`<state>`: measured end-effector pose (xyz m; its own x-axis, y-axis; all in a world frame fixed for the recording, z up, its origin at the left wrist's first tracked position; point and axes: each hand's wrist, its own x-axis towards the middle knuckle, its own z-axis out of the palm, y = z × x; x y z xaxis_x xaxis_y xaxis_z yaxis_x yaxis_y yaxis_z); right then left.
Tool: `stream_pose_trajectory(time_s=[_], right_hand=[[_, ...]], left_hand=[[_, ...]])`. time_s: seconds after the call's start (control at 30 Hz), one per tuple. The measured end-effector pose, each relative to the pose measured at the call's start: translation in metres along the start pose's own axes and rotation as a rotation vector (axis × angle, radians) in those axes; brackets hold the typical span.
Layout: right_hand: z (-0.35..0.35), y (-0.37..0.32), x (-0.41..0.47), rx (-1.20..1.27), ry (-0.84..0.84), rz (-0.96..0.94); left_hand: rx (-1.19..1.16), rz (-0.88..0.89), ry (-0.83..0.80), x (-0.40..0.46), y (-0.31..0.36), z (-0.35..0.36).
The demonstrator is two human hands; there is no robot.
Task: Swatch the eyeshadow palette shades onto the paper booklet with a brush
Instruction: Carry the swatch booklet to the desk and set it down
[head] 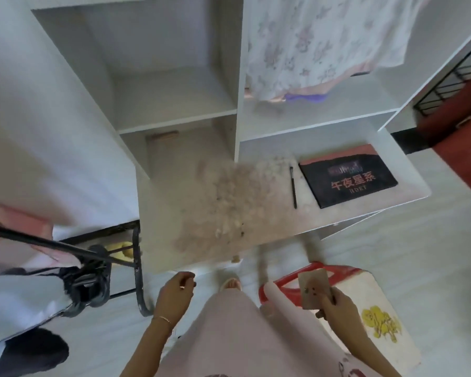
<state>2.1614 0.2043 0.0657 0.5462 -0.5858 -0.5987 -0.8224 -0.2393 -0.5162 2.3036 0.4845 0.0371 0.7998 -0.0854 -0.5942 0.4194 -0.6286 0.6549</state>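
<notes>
The closed eyeshadow palette (348, 176), black with red lettering, lies at the right end of the white desk (196, 213). Just left of it lies a thin dark brush (293, 187). My right hand (335, 306) hangs below the desk's front edge and grips a small tan paper booklet (314, 288) with a few dark dots on it. My left hand (176, 291) hangs near the desk's front edge with its fingers curled loosely and nothing visible in it.
Smudged brownish powder (229, 202) covers the desk's middle. White open shelves (174, 77) rise behind, with a floral cloth (324, 42) hanging in the right bay. A red stool with a white cushion (365, 308) stands lower right; a black metal frame (136, 268) stands at left.
</notes>
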Motion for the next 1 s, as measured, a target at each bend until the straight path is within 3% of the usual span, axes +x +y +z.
stream_pose_trajectory(time_s=[0.2, 0.37, 0.5, 0.57, 0.7, 0.8, 1.0], right_hand=[[-0.02, -0.044, 0.023, 0.029, 0.107, -0.01], [-0.026, -0.073, 0.042, 0.201, 0.149, -0.042], [-0.027, -0.094, 0.059, 0.296, 0.09, -0.083], [-0.028, -0.104, 0.074, 0.295, 0.07, -0.127], [-0.034, -0.131, 0.115, 0.336, -0.034, -0.227], [-0.043, -0.156, 0.151, 0.335, -0.207, -0.278], [-0.053, -0.198, 0.224, 0.19, -0.526, -0.384]], left_hand=[[0.15, 0.175, -0.108, 0.067, 0.065, -0.009], [0.268, 0.236, -0.162, 0.092, 0.096, 0.01], [0.684, 0.419, -0.085, 0.093, 0.09, 0.031], [0.761, 0.419, -0.05, 0.089, 0.087, 0.039], [0.757, 0.437, 0.022, 0.082, 0.09, 0.046], [0.705, 0.365, 0.077, 0.079, 0.098, 0.05], [0.438, 0.101, 0.413, 0.078, 0.123, 0.102]])
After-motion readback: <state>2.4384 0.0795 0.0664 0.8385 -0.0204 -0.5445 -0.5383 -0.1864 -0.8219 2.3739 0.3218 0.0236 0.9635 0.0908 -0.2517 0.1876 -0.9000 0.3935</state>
